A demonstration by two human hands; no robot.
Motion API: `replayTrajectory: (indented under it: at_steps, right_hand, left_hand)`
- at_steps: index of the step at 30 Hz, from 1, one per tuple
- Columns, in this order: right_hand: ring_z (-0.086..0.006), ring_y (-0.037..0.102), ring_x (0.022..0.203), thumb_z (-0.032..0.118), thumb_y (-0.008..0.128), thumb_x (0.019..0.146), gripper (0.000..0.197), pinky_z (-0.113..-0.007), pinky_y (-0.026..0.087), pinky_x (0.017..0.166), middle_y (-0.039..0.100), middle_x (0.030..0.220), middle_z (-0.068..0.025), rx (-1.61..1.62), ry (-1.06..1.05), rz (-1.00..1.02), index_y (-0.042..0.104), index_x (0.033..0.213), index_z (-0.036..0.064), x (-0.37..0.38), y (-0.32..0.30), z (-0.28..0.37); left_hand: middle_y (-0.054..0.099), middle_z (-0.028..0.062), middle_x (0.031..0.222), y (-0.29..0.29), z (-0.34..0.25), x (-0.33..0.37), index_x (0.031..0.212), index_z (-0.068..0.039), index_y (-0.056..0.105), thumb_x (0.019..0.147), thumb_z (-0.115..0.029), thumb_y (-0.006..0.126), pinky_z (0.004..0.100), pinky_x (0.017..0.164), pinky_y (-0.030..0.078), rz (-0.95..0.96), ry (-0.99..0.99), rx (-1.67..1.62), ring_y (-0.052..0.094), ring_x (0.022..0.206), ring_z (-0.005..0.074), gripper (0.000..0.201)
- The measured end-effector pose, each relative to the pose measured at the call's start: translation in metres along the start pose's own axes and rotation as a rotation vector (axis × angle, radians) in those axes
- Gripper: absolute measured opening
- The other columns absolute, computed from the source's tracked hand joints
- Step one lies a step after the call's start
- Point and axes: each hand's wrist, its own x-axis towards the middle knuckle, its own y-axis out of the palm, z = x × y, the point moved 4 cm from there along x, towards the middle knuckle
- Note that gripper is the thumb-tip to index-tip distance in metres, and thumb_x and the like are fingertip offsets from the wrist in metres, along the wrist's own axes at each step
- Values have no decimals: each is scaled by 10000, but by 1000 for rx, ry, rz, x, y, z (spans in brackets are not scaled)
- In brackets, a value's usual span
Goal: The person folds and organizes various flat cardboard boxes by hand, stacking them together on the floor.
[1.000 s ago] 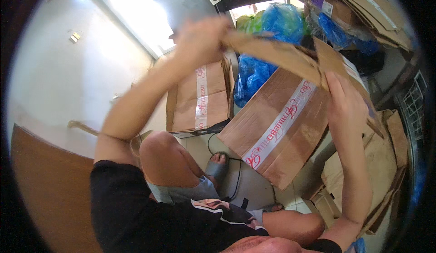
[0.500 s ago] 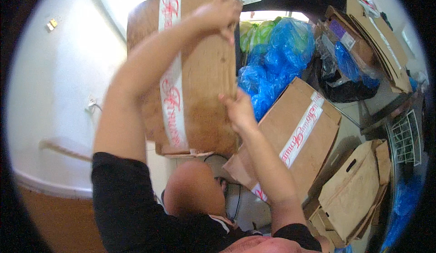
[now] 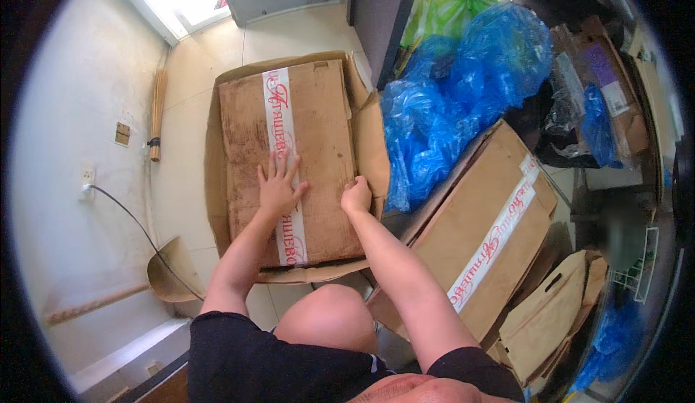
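A flattened cardboard box [image 3: 318, 142] with a strip of white, red-printed tape lies inside a larger open cardboard box [image 3: 215, 149] on the floor in front of me. My left hand [image 3: 278, 187] rests on its face with fingers spread, partly over the tape. At the right edge of the flattened box, my right hand [image 3: 356, 196] has its fingers curled round the cardboard. The outer box's right flap [image 3: 373, 139] stands out beside that hand. What lies beneath the flattened box is hidden.
Blue plastic bags [image 3: 463, 91] are heaped to the right, beside a green bag [image 3: 441, 12]. Another taped flattened box [image 3: 485, 222] leans at my right, near more folded cardboard [image 3: 543, 316]. On the left are a dustpan [image 3: 174, 269], a cable [image 3: 134, 222] and a straw broom [image 3: 157, 113].
The flattened box has come down from a raised position into the open box. My left hand has left its far edge and now lies flat on its face.
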Motion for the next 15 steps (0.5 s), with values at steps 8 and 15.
replayTrajectory:
  at_steps: [8, 15]
  right_hand:
    - [-442, 448, 1369, 130, 632, 933, 658, -458, 401, 1139, 378, 1538, -236, -119, -660, 175, 350, 1522, 45, -56, -98, 69]
    - [-393, 542, 1275, 126, 671, 874, 520, -462, 450, 1097, 540, 1384, -218, -441, -788, -256, 536, 1369, 43, -79, -436, -83]
  left_hand:
    - [183, 157, 1698, 20, -6, 13, 1633, -272, 255, 952, -604, 537, 620, 1234, 103, -31, 0, -7, 35, 1582, 369, 808]
    - [253, 213, 1663, 20, -5, 13, 1595, -129, 345, 960, -520, 595, 581, 1230, 102, -81, -20, 100, 168, 1548, 400, 786]
